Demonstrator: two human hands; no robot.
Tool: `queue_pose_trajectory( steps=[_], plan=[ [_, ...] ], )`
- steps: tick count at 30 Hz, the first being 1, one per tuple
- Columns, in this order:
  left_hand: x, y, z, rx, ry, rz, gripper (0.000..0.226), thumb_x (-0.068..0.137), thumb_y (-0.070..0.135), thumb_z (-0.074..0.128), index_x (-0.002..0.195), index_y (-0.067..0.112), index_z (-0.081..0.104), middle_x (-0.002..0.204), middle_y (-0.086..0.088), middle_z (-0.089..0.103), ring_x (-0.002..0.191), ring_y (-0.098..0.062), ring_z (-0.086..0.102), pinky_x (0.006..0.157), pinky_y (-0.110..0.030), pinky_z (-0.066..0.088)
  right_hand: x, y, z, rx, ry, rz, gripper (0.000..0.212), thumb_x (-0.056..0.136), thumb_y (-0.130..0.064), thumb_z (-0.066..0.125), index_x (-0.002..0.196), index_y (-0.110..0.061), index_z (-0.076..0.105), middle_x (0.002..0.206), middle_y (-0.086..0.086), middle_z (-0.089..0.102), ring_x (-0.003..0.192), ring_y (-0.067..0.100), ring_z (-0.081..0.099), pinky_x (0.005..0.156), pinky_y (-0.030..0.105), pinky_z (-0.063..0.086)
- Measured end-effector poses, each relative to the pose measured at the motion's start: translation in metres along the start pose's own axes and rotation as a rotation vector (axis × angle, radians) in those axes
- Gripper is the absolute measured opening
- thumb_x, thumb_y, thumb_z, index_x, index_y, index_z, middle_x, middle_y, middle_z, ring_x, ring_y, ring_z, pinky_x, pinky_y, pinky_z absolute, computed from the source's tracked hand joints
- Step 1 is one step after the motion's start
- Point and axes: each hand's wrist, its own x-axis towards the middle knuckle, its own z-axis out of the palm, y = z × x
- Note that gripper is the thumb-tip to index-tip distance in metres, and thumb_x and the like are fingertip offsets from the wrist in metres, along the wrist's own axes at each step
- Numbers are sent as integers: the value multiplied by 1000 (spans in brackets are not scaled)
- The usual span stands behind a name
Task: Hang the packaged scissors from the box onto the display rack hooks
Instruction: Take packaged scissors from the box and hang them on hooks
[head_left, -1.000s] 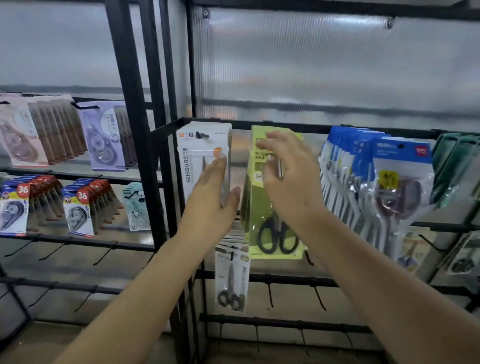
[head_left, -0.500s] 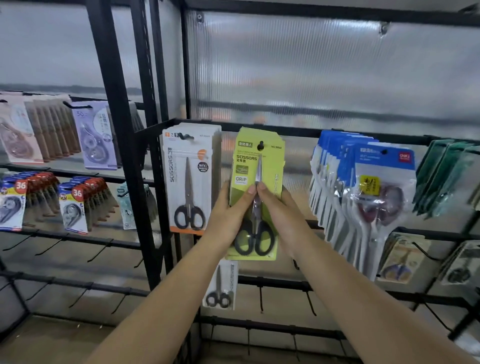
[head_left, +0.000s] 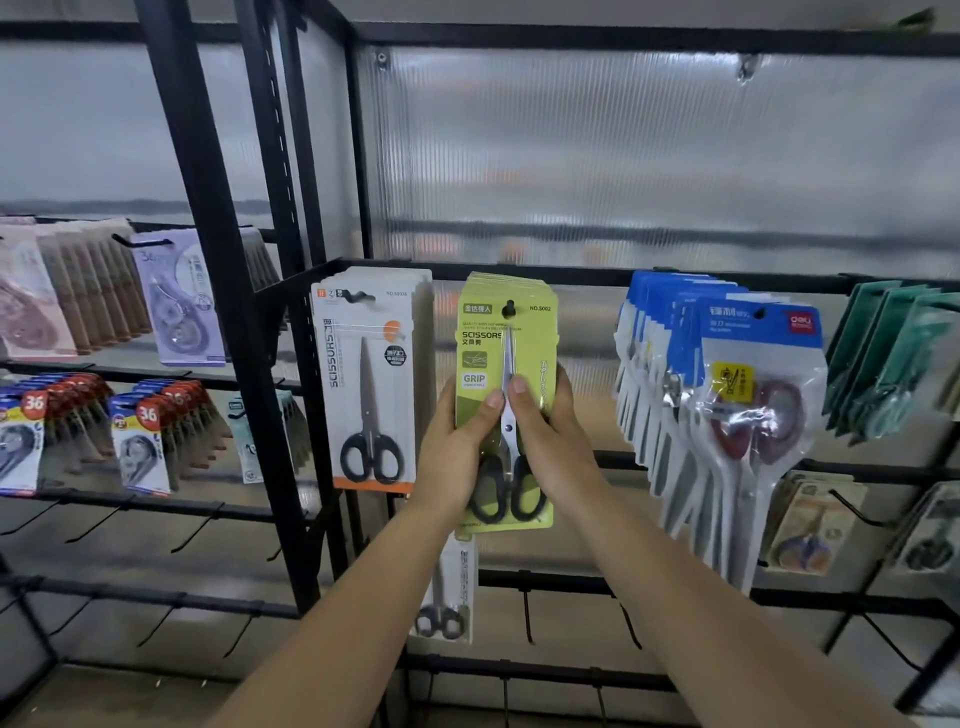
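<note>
Both grips clamp the green scissors pack (head_left: 506, 358): left hand (head_left: 457, 447) and right hand (head_left: 553, 441) hold its sides, thumbs meeting on the front. The pack hangs on a rack (head_left: 519, 271) hook (head_left: 509, 307), right of the white pack (head_left: 371, 379).

Probably a stationery shop: black display rack (head_left: 291, 364) hung with packaged scissors (head_left: 371, 384).

I see my left hand (head_left: 457, 457) and right hand (head_left: 550, 447) gripping the green carded black-handled scissors pack (head_left: 506, 358), hung on a black metal rack hook (head_left: 509, 306), thumbs meeting on its front.
</note>
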Motion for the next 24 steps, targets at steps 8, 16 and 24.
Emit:
queue_pose_trajectory(
  steps=[8, 16, 24],
  plan=[
    [20, 2, -2, -32, -18, -40, 28, 91, 23, 58, 119, 21, 59, 111, 4, 69, 102, -11, 66, 93, -27, 49, 24, 6, 5, 31, 36, 8, 56, 93, -51, 44, 143, -33, 26, 128, -5, 58, 113, 19, 57, 99, 33, 42],
    [41, -7, 3, -101, -14, -97, 20, 91, 21, 59, 111, 24, 60, 110, -2, 70, 104, -20, 65, 99, -38, 47, 42, 7, 0, 12, 25, 36, 57, 94, -50, 44, 144, -31, 26, 129, -5, 57, 115, 19, 55, 97, 31, 40],
    [20, -16, 1, -28, -93, 57, 35, 92, 24, 54, 127, 23, 51, 118, 4, 65, 108, -5, 62, 91, -18, 48, 29, 18, 1, -74, 80, -71, 58, 95, -44, 45, 146, -30, 21, 125, -5, 60, 108, 16, 59, 87, 23, 44]
  ],
)
